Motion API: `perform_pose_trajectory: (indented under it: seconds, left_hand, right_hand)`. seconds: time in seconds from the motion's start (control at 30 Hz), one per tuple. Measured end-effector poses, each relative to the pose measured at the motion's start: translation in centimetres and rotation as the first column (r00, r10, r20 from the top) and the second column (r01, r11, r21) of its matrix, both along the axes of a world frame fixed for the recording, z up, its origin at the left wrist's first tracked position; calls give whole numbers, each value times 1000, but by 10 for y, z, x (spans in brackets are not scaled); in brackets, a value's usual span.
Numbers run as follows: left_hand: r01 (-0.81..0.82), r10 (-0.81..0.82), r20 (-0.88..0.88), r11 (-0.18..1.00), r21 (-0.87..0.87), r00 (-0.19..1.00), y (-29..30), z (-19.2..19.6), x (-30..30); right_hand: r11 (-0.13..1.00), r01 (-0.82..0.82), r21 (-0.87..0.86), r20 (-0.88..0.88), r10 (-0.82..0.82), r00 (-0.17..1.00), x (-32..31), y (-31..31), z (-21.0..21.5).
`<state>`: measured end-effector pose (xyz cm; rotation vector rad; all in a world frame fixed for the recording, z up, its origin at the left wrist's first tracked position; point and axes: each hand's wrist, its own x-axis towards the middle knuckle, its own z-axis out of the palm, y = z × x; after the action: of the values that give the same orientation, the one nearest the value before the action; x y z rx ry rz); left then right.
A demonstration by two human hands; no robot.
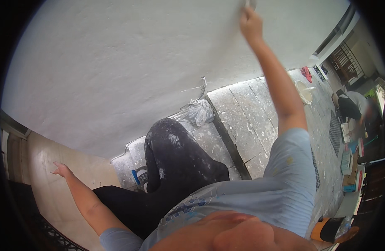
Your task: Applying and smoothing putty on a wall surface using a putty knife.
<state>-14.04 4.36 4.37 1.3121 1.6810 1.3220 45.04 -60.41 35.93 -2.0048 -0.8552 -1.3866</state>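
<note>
My right hand (252,24) is raised high against the pale grey wall (129,54), its fingers closed round a tool handle (250,3). The upper frame edge cuts that tool off, so its kind does not show. Out to the left, my left hand (62,170) is held away from my body with its fingers apart and nothing in it. Behind it lies a smooth beige surface (46,146). My bent knee (171,138), in black trousers with white smears, is close to the wall's foot.
A crumpled plastic bag (198,112) lies at the wall's base, beside a dark strip (230,142) in the splattered paving. A white bucket (303,93) and a red cloth (306,74) are farther right. Another person (353,104) bends down near boxes (349,167).
</note>
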Motion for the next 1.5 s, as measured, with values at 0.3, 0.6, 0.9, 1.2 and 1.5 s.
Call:
perform_pose_trajectory:
  seconds: [0.3, 0.6, 0.9, 1.2, 1.5]
  left_hand:
    - [17, -17, 30, 1000, 20, 999, 4, 1, 5]
    - [-5, 12, 115, 998, -58, 993, -2, 5, 8]
    - [108, -83, -162, 983, 148, 983, 12, -11, 7]
    - [579, -44, -618, 405, 707, 785, -118, 101, 109]
    - [616, -8, -624, -150, 773, 781, -261, 245, 296]
  right_hand:
    - [994, 87, 72, -153, -75, 985, -11, 11, -44]
    - [977, -34, 211, 128, 7, 992, 17, 13, 179]
    - [996, -61, -62, -266, 42, 963, -37, -15, -115]
    - [809, 61, 585, -741, 501, 448, -200, -93, -360]
    - [534, -27, 845, -525, 818, -236, -170, -139, -385]
